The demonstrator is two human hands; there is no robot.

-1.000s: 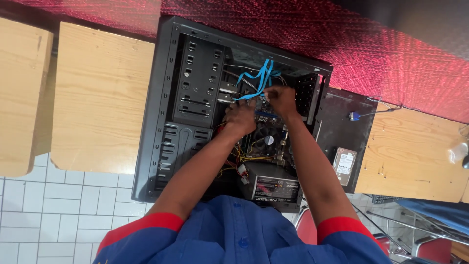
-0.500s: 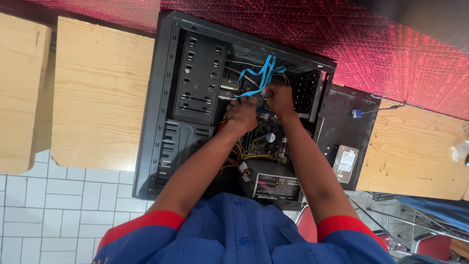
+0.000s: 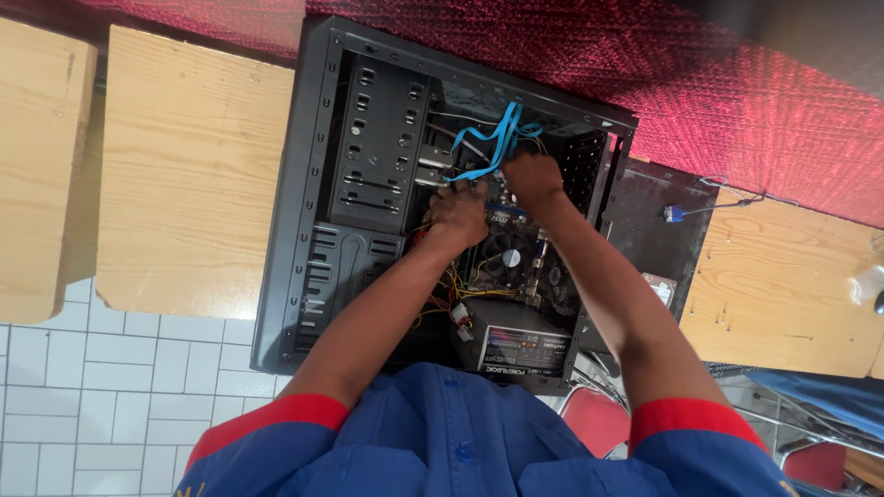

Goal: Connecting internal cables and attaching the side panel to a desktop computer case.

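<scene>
While we lean over the open black computer case (image 3: 304, 230) lying on the wooden desk (image 3: 184, 175), both our hands are deep inside it. Our left hand (image 3: 458, 213) sits curled over the board beside the drive cage (image 3: 378, 147), fingers folded down onto something we cannot make out, so whether it grips anything we cannot tell. Our right hand (image 3: 531, 179) is up by the rear wall, closed round the lower run of the blue flat cables (image 3: 497, 143), which loop up and fan out just above the knuckles. Those cables look light, thin and floppy, so we judge they bend easily but kink if folded hard; the safe hold is at the plug end, not mid-ribbon. Below our wrists lie the round cooler fan (image 3: 511, 250) and a tangle of yellow wires (image 3: 479, 290), with the power supply (image 3: 520, 345) nearest our chest. That board looks fragile, so we keep pressure off it. A side panel (image 3: 658, 230) rests just right of the case.
</scene>
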